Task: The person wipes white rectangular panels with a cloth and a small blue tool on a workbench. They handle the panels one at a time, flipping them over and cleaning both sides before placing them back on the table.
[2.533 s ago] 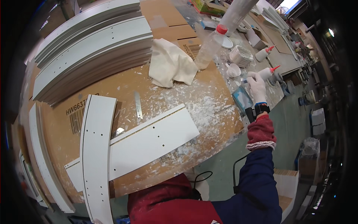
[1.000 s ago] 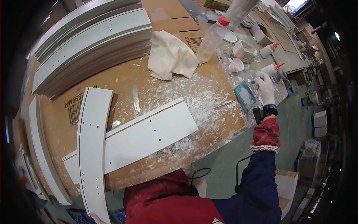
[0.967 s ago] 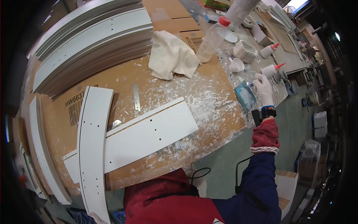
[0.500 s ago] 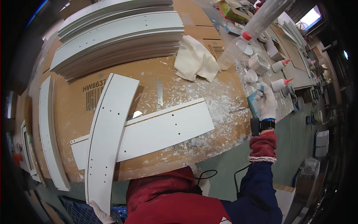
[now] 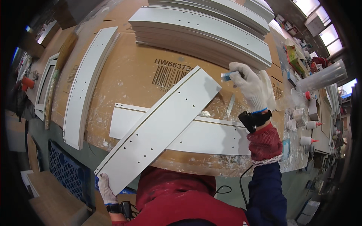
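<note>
Left hand (image 5: pixel 107 190): Between seven and eight o'clock from the middle of the view, you are grasping the near end of the top board (image 5: pixel 162 128); the underside of that hold is hiding from sight.
Top board: It is slanting from seven o'clock toward one, crossing over the lower board (image 5: pixel 222 140), its near end jutting past the table edge.
Right hand (image 5: pixel 247 84): At two o'clock, you are pinching a small blue piece (image 5: pixel 225 77), apparently apart from the far end of the top board.
Board work: You seem to be steadying the top board with your left hand while holding the piece near it; with that end overhanging, any next move is likely calling for a firm left hold.
Cardboard (image 5: pixel 126 88): It is covering the table and bearing scattered white flakes; a metal strip (image 5: pixel 230 105) is lying toward three o'clock.
Stack (image 5: pixel 203 24): White boards are piling up between twelve and one; a pale cloth (image 5: pixel 271 86) is resting behind your right hand.
Bottles (image 5: pixel 306 141): Red-tipped, they are standing at three o'clock.
Room: A blue crate (image 5: pixel 68 169) is sitting at eight o'clock; windows (image 5: pixel 328 34) are glowing at two.
</note>
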Demonstrator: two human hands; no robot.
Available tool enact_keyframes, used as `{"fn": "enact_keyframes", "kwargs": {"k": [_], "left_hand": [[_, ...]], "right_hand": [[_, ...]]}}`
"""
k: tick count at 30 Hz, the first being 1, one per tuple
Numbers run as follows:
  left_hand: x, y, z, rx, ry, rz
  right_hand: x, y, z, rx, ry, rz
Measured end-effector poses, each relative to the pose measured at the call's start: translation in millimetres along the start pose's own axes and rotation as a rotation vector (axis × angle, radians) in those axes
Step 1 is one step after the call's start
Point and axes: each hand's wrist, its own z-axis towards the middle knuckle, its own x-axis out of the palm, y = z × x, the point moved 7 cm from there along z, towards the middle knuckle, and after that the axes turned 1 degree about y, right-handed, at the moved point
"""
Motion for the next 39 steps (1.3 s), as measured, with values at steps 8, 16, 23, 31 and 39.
{"fn": "enact_keyframes", "kwargs": {"k": [8, 16, 23, 31, 39], "left_hand": [[-1, -1, 3, -0.044, -0.014, 0.046], [-1, -2, 0, -0.047, -0.071, 0.100], [-14, 6, 4, -0.086, -0.123, 0.137], [-9, 5, 4, -0.138, -0.148, 0.183], [17, -16, -1, -0.156, 0.021, -0.050]], "right_hand": [[53, 2, 81, -0.074, 0.140, -0.449], [75, -10, 100, -0.088, 0.245, -0.584], [66, -3, 101, -0.062, 0.188, -0.541], [73, 1, 102, -0.143, 0.168, -0.606], [143, 30, 52, -0.043, 0.417, -0.087]]}}
